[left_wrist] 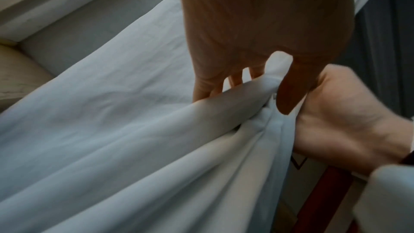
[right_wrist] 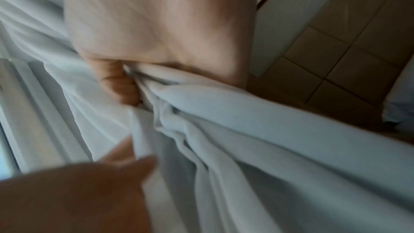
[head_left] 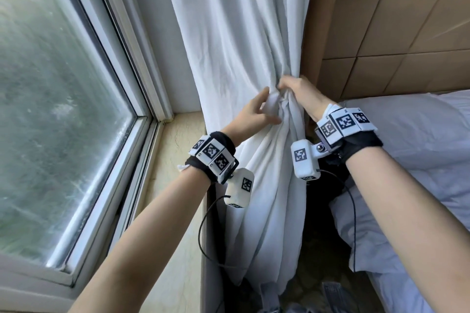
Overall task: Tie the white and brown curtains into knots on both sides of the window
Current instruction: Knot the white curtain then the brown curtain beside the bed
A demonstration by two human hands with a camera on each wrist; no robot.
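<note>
Right now both hands meet at a gathered waist of the white curtain (head_left: 236,33), which hangs to the right of the window (head_left: 63,99) and drops past the near end of the beige sill (head_left: 183,139) toward the floor. The right hand (head_left: 302,99) is closed in a fist around the bunched fabric from the right side; in the right wrist view its fingers (right_wrist: 118,84) curl into the folds, so the cloth is squeezed tight there. The left hand (head_left: 254,114) comes in from the left, just beside the right one. Its thumb and fingers pinch a small bulge of cloth at the same spot, with the fingers only partly bent (the left wrist view shows the thumb (left_wrist: 289,91) pressed down on one side of a thick fold and the other fingers (left_wrist: 206,84) on the far side of it).

Above the grip the curtain spreads wide and smooth; below it, the cloth falls in long loose pleats between the two forearms. A narrow strip of the brown curtain (head_left: 324,20) shows behind the white one, on its right edge, untouched by either hand. Farther right is a tan padded headboard (head_left: 396,33), with white bedding (head_left: 412,150) near it. Each wrist carries a black band with black-and-white marker tiles.
</note>
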